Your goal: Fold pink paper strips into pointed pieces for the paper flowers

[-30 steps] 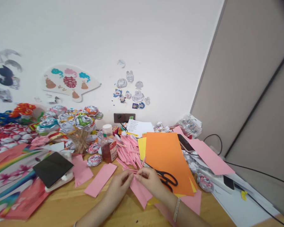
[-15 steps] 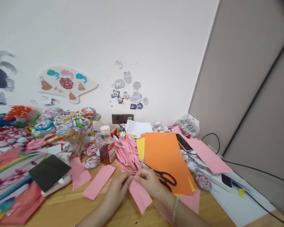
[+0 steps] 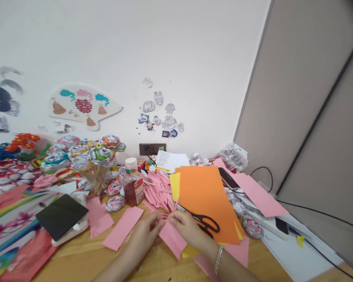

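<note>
A strip of pink paper (image 3: pixel 173 239) hangs down toward the table between my two hands. My left hand (image 3: pixel 148 231) pinches its upper left edge. With thumb and fingers closed, my right hand (image 3: pixel 186 227) grips the same strip at the upper right. The fold at the fingertips is partly hidden. Just beyond my hands lies a heap of narrow folded pink paper pieces (image 3: pixel 159 188). Black-handled scissors (image 3: pixel 207 224) rest beside my right hand, on orange paper (image 3: pixel 204 196). A flat pink paper rectangle (image 3: pixel 122 228) lies left of my left hand.
A bottle of reddish liquid (image 3: pixel 133 188) stands behind the flat rectangle. Paper flowers on sticks (image 3: pixel 98 176) and a black tablet-like slab (image 3: pixel 61 216) are at left. A phone (image 3: pixel 228 178), a white power strip (image 3: pixel 266 221) and cables lie at right, below a grey partition (image 3: pixel 312 98).
The pink strip's lower end has swung slightly, right and then back left, while both hands keep their pinch on it. The whole view has shifted a little.
</note>
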### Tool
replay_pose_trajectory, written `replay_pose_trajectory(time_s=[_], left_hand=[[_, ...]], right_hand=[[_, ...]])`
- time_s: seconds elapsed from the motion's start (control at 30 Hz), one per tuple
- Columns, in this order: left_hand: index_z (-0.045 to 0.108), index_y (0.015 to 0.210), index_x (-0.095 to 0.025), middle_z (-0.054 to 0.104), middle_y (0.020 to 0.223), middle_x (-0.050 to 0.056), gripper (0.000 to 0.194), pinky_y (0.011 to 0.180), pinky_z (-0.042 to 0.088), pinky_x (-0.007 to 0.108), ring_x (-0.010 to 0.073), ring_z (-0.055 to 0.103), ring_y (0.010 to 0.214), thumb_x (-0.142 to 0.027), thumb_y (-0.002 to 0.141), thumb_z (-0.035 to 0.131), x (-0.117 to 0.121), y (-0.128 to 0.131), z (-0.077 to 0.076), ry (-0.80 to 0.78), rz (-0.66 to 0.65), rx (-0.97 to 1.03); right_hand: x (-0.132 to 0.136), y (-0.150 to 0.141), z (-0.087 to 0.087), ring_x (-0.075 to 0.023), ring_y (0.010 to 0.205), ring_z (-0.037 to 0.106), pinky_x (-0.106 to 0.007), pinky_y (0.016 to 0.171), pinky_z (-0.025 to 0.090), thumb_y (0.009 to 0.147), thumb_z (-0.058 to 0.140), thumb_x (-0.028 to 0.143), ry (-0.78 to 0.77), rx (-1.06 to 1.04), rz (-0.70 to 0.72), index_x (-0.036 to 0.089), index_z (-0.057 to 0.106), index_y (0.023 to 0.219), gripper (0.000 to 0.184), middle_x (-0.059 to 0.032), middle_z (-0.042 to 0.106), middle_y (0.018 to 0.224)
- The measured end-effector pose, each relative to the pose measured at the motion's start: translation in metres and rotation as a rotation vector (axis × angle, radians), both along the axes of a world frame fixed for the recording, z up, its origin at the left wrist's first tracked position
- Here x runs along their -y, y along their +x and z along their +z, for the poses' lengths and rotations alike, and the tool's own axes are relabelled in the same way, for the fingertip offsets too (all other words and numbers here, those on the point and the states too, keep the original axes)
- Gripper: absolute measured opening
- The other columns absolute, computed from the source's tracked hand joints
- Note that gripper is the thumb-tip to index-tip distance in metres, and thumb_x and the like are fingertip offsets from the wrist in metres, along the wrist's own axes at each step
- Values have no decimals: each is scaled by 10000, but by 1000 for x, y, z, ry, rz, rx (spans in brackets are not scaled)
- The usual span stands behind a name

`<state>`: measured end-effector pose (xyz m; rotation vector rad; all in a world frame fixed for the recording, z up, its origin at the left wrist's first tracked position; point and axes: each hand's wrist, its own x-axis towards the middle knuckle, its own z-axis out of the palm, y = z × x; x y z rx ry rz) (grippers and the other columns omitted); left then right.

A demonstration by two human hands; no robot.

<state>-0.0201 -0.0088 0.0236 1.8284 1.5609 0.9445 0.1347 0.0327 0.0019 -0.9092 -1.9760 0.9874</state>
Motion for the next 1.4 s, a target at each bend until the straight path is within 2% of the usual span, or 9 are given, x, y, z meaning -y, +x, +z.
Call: replay_pose_trajectory(time_s=[0.2,0.3,0.47,0.57,0.77,0.87,1.03,1.2,1.4], left_hand=[[567,641,-174,530,547,-26,251,521,356,224,156,492,568,-384,733,466,4,3,4,-30,-65,48],[524,611,-180,486,484,-47,273,494,343,229,145,477,504,-405,747,451,2,0,4,-41,23,182],[460,627,-196,502,514,-65,205,494,362,220,129,497,504,-373,666,556,-8,-6,-1,-25,162,501],[427,683,-212,519,508,-78,116,471,357,209,118,499,471,-244,651,533,-7,0,-5,-111,154,568],[528,713,-162,565,596,-34,104,518,384,226,144,531,575,-251,660,512,3,10,-5,-120,-92,284],[554,698,-143,588,626,-3,205,547,404,248,170,544,620,-330,713,473,4,9,-3,-77,-71,228],[588,782,-134,659,773,49,202,657,453,286,213,590,754,-298,696,506,3,10,-7,-112,-108,330],[589,767,-154,660,765,45,224,697,450,303,219,584,762,-345,736,476,4,11,-9,-9,-15,273],[584,638,-168,647,655,28,311,610,440,268,192,560,644,-418,760,444,6,8,-6,14,-10,180]], right_hand=[[1,1,-1,-112,605,475,-218,570,332,782,477,177,78,66,8,165,580,679,146,20,532,623],[-4,4,-1,-122,641,505,-219,576,355,782,512,283,-80,-114,7,172,589,802,136,6,559,681],[-16,9,-1,-102,514,499,-220,512,366,652,629,445,-420,-345,36,139,543,835,366,9,550,616],[-17,8,-1,-99,488,499,-228,516,381,658,623,373,-439,-364,24,129,529,777,287,6,558,587],[-7,4,-3,-71,467,385,-189,460,284,666,535,160,-174,-165,-74,151,501,608,68,70,393,488],[-2,-2,-3,-66,454,344,-187,435,243,654,525,138,-118,-147,-78,153,508,602,57,74,355,484],[0,-12,-3,-83,444,404,-198,444,308,672,561,224,-288,-338,-167,151,531,673,79,57,429,494],[9,-11,3,-112,584,487,-214,541,370,691,604,273,-92,-279,-79,154,602,682,119,8,537,609],[10,-6,10,-69,437,445,-191,453,343,734,566,453,-444,-500,122,124,563,710,330,26,499,516]])
